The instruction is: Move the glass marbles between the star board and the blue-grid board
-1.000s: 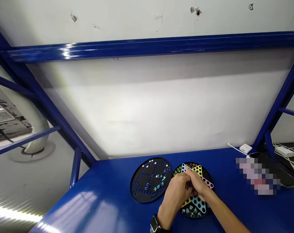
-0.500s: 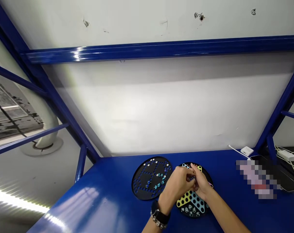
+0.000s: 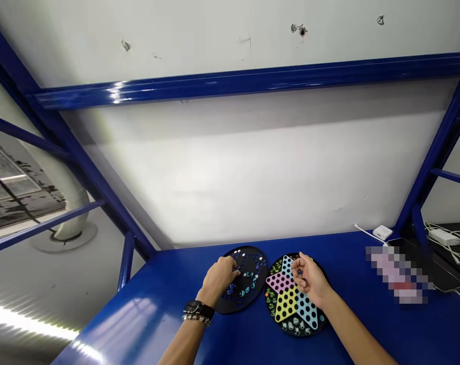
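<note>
My left hand [image 3: 220, 276] is curled with its fingertips down over a black round perforated board [image 3: 257, 299], near several teal and blue glass marbles [image 3: 247, 290]. Whether those fingers hold a marble is hidden. My right hand [image 3: 309, 280] hovers over a second black round board [image 3: 316, 325], which carries a star of pink, yellow, light blue and other coloured arms [image 3: 286, 304]. A small blue marble [image 3: 300, 272] shows by its fingertips, and I cannot tell whether it is held. Clusters of marbles lie in that board's lower part.
Both boards lie side by side on a glossy blue metal table [image 3: 138, 324]. A white adapter [image 3: 382, 232], a dark phone [image 3: 443, 271] and a blurred patch [image 3: 397, 276] lie to the right. Blue steel uprights [image 3: 127, 261] rise at the table's far corners.
My hands have parted from above the star board. The left moved leftward over the perforated board, the right stayed near the star's top, and the star is now uncovered.
</note>
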Demonstrator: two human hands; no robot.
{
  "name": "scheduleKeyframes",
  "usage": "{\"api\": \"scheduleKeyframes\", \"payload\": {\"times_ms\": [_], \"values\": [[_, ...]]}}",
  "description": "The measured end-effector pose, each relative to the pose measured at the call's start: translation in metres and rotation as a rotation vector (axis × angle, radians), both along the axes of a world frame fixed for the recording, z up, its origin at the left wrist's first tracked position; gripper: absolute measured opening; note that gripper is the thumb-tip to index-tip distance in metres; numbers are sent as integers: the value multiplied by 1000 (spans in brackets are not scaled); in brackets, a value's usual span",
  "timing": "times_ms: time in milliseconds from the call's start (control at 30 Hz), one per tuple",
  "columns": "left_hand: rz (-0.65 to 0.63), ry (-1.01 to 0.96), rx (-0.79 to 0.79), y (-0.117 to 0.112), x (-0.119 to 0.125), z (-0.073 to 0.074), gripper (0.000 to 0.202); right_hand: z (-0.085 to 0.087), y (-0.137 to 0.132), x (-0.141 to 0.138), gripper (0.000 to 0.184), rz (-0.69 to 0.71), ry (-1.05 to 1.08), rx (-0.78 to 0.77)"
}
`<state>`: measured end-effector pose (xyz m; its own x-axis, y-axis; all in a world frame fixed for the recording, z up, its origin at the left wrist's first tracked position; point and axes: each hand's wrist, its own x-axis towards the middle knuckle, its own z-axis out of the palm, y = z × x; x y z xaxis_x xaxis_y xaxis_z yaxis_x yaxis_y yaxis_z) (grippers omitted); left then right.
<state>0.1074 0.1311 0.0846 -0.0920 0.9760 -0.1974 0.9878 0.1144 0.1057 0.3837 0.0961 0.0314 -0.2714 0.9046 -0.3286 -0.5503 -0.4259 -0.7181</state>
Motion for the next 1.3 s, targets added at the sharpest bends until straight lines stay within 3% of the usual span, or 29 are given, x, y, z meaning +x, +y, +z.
{"api": "scheduleKeyframes", "payload": {"times_ms": [267, 667, 833, 933, 1033, 1167, 1300], "values": [[-47, 51, -5, 9, 7, -6, 7, -4, 1, 3, 47, 17, 8, 11], [-70, -156, 34, 19, -10, -21, 28, -4, 2, 3, 45, 3, -11, 20], [-86, -236, 90, 11, -7, -8, 32, -2, 3, 2, 43, -9, 20, 6], [-149, -328, 240, -7, 18, 11, 28, -1, 2, -1, 39, -20, 93, -25], [-330, -437, 325, -35, 67, 19, 29, 1, -1, -5, 37, -8, 166, -79], [-669, -273, 325, -59, 132, 2, 23, 3, -3, -5, 37, -33, 262, -128], [-686, -23, 395, -55, 153, -18, 25, 5, -2, 2, 41, -62, 251, -98]]}}
